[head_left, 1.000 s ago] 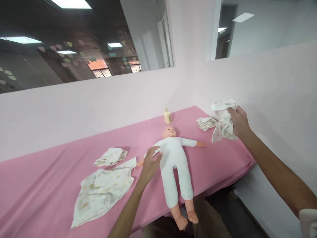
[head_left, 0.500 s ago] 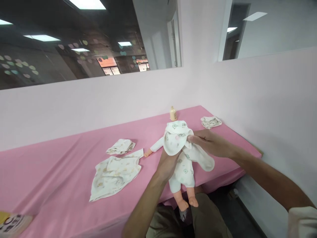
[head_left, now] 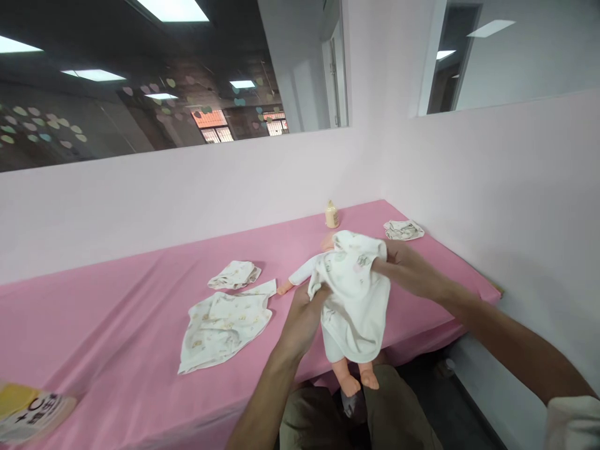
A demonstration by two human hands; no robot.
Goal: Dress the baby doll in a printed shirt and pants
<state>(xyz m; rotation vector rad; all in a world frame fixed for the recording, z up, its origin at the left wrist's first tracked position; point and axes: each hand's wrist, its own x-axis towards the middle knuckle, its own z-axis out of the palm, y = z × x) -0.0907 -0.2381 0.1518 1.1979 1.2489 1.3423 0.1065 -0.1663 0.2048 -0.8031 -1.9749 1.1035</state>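
Note:
A baby doll (head_left: 347, 379) in a white printed outfit lies on its back at the near edge of the pink-covered table (head_left: 140, 350), its feet past the edge. My left hand (head_left: 302, 315) pinches the left side of a small white printed baby garment (head_left: 359, 300) with a rounded lower hem. On the opposite side, my right hand (head_left: 410, 265) grips the garment's upper edge, its fingers partly behind the fabric. The garment hangs spread over the doll's torso and covers most of its head. One doll arm stretches out to the left beyond my left hand.
Left of the doll lie a spread white garment (head_left: 227, 328) and a folded cloth (head_left: 234, 275). A cream pump bottle (head_left: 332, 215) stands near the back wall. Another folded cloth (head_left: 404, 230) rests at the right corner. A yellow-capped bottle (head_left: 35, 412) is at lower left.
The held garment has gone from bunched to spread out and hangs lower over the doll's body. My left hand has come out from under it to its left edge.

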